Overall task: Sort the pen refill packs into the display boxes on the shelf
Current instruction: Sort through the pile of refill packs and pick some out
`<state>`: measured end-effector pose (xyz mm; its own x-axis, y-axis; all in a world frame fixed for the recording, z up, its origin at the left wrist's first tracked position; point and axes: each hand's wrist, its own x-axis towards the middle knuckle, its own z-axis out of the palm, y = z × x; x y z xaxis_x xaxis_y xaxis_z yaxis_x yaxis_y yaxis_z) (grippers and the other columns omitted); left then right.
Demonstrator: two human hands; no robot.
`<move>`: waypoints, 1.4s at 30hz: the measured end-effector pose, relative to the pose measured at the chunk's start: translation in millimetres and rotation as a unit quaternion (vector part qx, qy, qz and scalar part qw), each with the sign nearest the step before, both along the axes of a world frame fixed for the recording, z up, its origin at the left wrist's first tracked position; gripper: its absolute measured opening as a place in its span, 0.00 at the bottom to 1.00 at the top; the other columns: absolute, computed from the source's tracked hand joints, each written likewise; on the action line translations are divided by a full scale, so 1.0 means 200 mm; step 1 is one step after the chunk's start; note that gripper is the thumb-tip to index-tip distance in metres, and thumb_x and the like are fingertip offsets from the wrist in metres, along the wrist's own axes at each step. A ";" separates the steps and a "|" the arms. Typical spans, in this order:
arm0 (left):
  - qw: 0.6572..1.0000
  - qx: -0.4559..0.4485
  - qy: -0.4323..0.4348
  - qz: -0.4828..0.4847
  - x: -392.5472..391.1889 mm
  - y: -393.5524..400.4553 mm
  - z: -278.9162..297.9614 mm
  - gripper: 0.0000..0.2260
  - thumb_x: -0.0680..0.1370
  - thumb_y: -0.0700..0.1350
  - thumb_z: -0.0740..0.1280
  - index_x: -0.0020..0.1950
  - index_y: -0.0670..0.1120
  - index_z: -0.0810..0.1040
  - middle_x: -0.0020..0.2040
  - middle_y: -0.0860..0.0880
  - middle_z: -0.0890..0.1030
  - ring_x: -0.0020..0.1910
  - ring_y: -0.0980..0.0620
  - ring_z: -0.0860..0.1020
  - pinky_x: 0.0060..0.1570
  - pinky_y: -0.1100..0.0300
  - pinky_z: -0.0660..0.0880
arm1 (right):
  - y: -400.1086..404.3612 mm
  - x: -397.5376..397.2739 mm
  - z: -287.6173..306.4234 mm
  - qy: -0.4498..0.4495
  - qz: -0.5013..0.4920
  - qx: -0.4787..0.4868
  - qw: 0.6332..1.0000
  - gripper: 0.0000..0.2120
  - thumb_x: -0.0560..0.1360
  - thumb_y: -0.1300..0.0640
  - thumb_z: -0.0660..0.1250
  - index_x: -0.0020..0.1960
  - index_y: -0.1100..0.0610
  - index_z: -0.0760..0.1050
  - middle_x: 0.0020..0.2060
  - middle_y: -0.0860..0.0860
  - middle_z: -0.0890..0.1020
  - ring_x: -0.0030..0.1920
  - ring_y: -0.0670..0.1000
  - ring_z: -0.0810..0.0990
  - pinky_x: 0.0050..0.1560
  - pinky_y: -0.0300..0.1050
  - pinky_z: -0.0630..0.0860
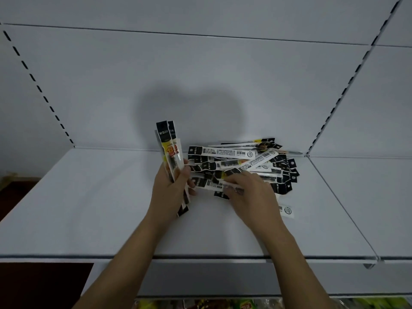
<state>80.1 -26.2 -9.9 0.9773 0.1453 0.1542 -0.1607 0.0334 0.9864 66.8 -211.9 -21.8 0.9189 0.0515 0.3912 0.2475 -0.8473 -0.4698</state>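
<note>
Packs stand up in the left hand (169,188), fingers curled round the bunch (170,157). Right hand (249,192) pinches one pack (209,183) at the pile's (256,161) near edge, mid-frame.

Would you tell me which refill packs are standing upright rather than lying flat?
The bundle gripped in the left hand; the pile lies flat on the shelf.

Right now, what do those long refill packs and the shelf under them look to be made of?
The refill packs look like thin glossy plastic sleeves with printed card or paper labels: clear windows, barcodes. The shelf seems painted metal, matte white, with slotted uprights; I can't be sure.
</note>
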 end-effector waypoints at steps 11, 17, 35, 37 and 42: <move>0.991 -0.039 0.025 -0.122 -0.04 0.00 0.03 0.11 0.83 0.43 0.59 0.65 0.45 0.73 0.52 0.46 0.85 0.45 0.45 0.84 0.44 0.54 0.82 | 0.19 0.08 0.18 -0.032 0.041 0.171 0.984 0.03 0.79 0.52 0.66 0.48 0.50 0.73 0.40 0.44 0.79 0.40 0.48 0.77 0.40 0.47 0.76; 0.970 -0.031 0.019 -0.240 -0.07 0.00 0.06 0.13 0.83 0.43 0.59 0.67 0.44 0.72 0.50 0.46 0.83 0.48 0.48 0.83 0.46 0.59 0.79 | 0.28 0.13 0.20 0.041 0.056 0.363 0.929 0.05 0.79 0.57 0.68 0.45 0.50 0.74 0.39 0.47 0.81 0.39 0.45 0.81 0.40 0.42 0.78; 0.997 0.011 0.016 -0.079 -0.01 0.00 0.02 0.08 0.81 0.39 0.63 0.60 0.45 0.71 0.34 0.44 0.76 0.29 0.48 0.76 0.34 0.56 0.75 | 0.02 0.02 0.07 0.161 0.012 -0.004 0.987 0.12 0.74 0.53 0.73 0.56 0.51 0.79 0.46 0.44 0.75 0.52 0.48 0.74 0.47 0.43 0.70; 0.996 -0.013 0.017 -0.088 -0.01 0.01 0.02 0.08 0.82 0.37 0.61 0.61 0.43 0.70 0.37 0.44 0.79 0.31 0.46 0.78 0.35 0.57 0.77 | 0.03 0.01 0.07 0.156 0.003 -0.017 0.988 0.09 0.75 0.54 0.72 0.54 0.52 0.79 0.47 0.47 0.77 0.51 0.49 0.74 0.45 0.42 0.66; 0.991 -0.046 0.019 -0.124 -0.03 0.00 0.03 0.09 0.82 0.37 0.61 0.62 0.40 0.71 0.47 0.43 0.82 0.39 0.42 0.81 0.42 0.50 0.81 | 0.06 0.02 0.11 0.134 0.009 -0.030 0.990 0.11 0.78 0.58 0.62 0.40 0.59 0.77 0.35 0.51 0.77 0.36 0.52 0.73 0.32 0.43 0.65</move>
